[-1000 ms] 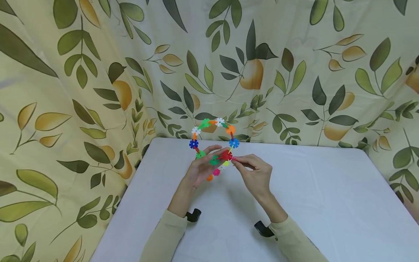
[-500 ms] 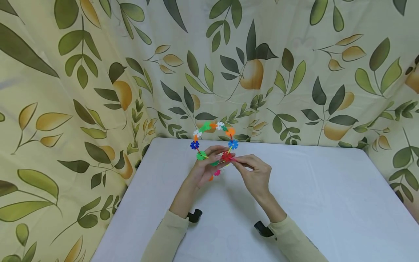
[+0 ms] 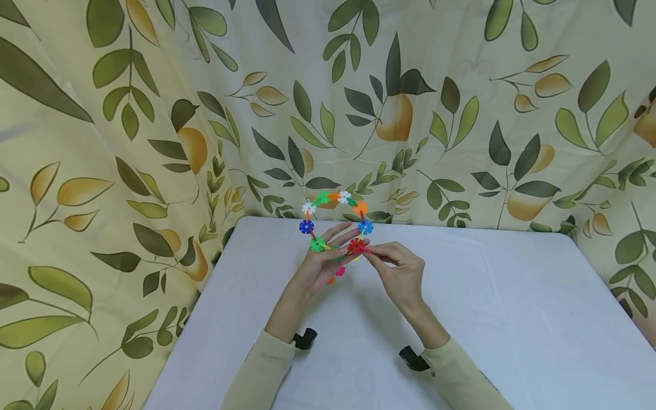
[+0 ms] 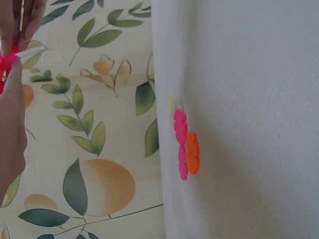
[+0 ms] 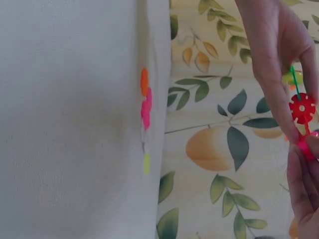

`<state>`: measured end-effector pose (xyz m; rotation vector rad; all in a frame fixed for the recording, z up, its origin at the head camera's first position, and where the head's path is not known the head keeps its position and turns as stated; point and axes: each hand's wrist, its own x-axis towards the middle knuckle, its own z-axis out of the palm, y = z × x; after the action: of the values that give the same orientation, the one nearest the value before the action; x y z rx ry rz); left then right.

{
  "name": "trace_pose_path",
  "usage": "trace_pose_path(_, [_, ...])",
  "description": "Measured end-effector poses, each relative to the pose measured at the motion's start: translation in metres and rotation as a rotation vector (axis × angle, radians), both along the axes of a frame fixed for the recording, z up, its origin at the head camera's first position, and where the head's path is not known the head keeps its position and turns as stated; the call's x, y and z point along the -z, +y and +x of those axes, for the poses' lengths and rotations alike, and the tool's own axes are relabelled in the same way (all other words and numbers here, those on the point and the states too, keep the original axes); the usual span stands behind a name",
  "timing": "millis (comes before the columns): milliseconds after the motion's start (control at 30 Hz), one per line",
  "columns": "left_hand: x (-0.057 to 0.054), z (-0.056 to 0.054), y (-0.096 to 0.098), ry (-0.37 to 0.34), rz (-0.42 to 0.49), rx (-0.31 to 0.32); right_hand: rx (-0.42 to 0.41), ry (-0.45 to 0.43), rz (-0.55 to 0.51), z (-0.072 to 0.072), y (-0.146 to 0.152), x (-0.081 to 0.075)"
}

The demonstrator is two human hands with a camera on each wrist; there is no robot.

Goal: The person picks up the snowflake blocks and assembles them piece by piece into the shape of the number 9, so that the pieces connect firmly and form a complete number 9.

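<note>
A ring of colourful snowflake discs (image 3: 306, 226) stands up above the table, its discs slotted edge to edge. My left hand (image 3: 312, 270) holds the lower part of the ring between thumb and fingers, covering some of it. The red disc (image 3: 355, 245) sits at the lower right, close to the left fingertips. With thumb and forefinger, my right hand (image 3: 402, 273) pinches a pink disc (image 5: 305, 147) against the red one. Whether the two are slotted together I cannot tell.
On the white table (image 3: 512, 313), beyond the hands, lie several loose discs: pink (image 3: 340, 271), orange (image 3: 330, 280) and yellow-green (image 5: 146, 163). A leaf-patterned curtain (image 3: 435, 57) hangs behind and to the left. Black camera mounts (image 3: 414, 359) stick out at the wrists.
The ring has turned slightly, and its lower-left green disc shows more fully. My left fingers have shifted around the ring. The right hand keeps its pinch in nearly the same place.
</note>
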<state>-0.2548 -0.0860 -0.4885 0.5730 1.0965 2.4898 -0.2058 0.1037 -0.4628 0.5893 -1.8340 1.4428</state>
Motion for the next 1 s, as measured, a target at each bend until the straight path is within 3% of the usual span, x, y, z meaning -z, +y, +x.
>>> trace_pose_path(200, [-0.001, 0.000, 0.000, -0.035, -0.004, -0.008, -0.004, -0.073, 0.018, 0.000, 0.001, 0.002])
trace_pose_path(533, [0.001, -0.002, 0.001, -0.058, 0.003, -0.016, 0.016, -0.097, 0.053, -0.017, 0.007, 0.027])
trace_pose_path(800, [0.005, -0.002, 0.002, -0.055, 0.001, -0.043, 0.017, -0.070, 0.066, -0.018, 0.009, 0.028])
trace_pose_path(1000, [0.005, -0.002, 0.000, -0.064, -0.018, -0.063, 0.026, -0.121, 0.115, -0.018, 0.010, 0.029])
